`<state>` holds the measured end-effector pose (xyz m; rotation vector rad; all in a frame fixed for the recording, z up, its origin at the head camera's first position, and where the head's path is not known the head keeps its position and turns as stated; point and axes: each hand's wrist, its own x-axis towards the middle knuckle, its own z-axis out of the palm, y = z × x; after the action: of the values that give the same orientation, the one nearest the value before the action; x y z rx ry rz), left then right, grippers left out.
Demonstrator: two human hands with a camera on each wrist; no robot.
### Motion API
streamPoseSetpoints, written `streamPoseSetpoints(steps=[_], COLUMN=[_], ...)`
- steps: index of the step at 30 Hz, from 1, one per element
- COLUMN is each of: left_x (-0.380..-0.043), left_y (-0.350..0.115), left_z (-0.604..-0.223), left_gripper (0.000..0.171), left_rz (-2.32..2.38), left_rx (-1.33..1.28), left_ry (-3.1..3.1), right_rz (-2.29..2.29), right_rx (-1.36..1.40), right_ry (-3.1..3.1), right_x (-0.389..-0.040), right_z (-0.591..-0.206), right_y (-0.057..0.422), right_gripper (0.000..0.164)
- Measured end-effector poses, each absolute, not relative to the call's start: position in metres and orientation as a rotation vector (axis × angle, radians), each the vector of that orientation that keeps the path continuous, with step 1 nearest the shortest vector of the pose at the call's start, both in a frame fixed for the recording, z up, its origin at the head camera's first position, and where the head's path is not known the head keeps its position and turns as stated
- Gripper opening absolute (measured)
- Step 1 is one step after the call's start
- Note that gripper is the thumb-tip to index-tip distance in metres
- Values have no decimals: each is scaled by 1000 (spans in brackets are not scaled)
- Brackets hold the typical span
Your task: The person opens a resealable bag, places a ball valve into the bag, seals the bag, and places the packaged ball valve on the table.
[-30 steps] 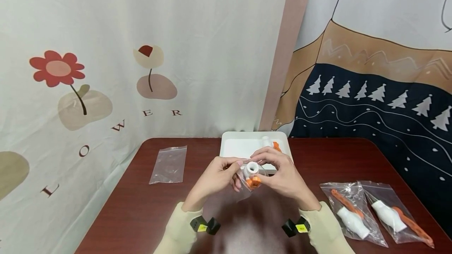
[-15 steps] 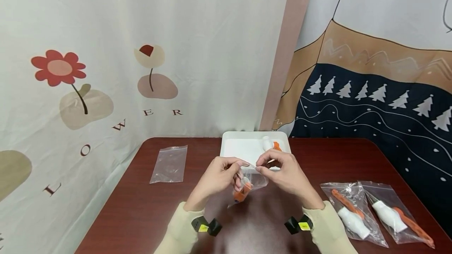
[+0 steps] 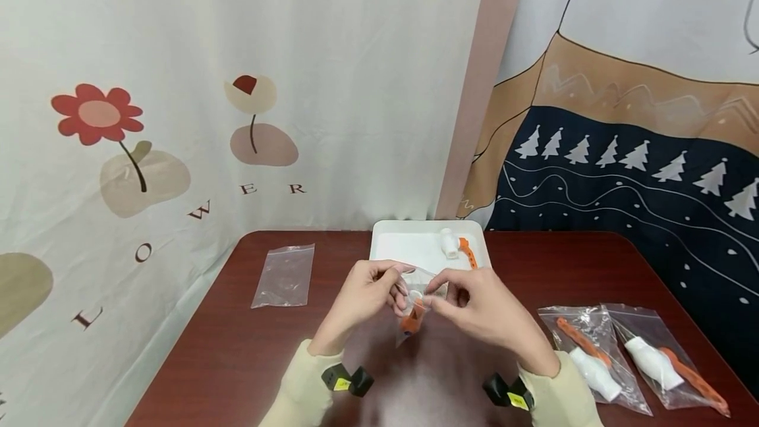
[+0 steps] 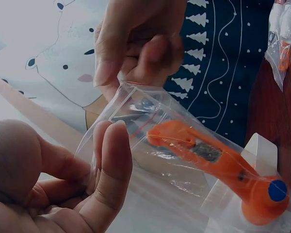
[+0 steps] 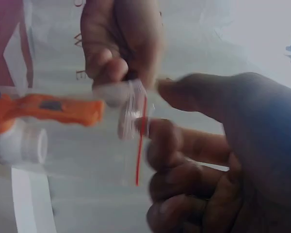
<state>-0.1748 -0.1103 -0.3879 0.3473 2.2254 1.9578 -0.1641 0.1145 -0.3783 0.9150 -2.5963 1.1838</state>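
Note:
A clear zip bag (image 4: 179, 170) with a red line at its mouth hangs between both hands. Inside it is a white plastic valve with an orange handle (image 4: 218, 162) and a blue dot on the handle's hub. My left hand (image 3: 370, 288) grips one side of the bag near the mouth, thumb and fingers on the film. With thumb and forefinger, my right hand (image 3: 480, 302) pinches the mouth edge by the zip strip; its other fingers are curled. In the head view the valve hangs low in the bag, partly behind the fingers.
Behind the hands stands a white tray (image 3: 397, 242) holding another white valve (image 3: 449, 244) with an orange handle. A flat clear zip bag (image 3: 284, 275) lies at the left. To the right are two bagged items, one a white valve (image 3: 595, 374) and another white valve (image 3: 652, 362).
The valve has tipped from port-up to hanging down in the bag. My right hand has left the valve's side for the bag's mouth and turned there, uncovering the valve in the tray.

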Motion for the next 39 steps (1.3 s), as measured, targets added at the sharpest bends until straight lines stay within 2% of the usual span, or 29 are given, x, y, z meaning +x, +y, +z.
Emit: streamPoseSetpoints(steps=[6, 12, 23, 30, 36, 39], left_x=[-175, -175, -175, -174, -175, -177], left_y=[-111, -109, -113, -116, -123, -128], left_z=[-390, -391, -391, -389, -388, -388], left_gripper=[31, 32, 33, 40, 20, 23], left_rz=[1985, 2009, 1843, 1654, 1453, 1344], left_rx=[330, 321, 338, 462, 665, 754], left_ry=[2209, 2203, 2198, 2243, 2402, 2475], right_rz=[1037, 947, 934, 896, 843, 844], right_rx=[972, 945, 983, 1094, 1111, 1102], right_ry=[-2706, -2676, -2664, -2613, -2556, -2553], right_x=[-156, -154, -156, -157, -156, -157], right_z=[-378, -380, -376, -372, -369, -367], right_y=[103, 101, 108, 115, 123, 126], right_gripper=[5, 17, 14, 10, 14, 16])
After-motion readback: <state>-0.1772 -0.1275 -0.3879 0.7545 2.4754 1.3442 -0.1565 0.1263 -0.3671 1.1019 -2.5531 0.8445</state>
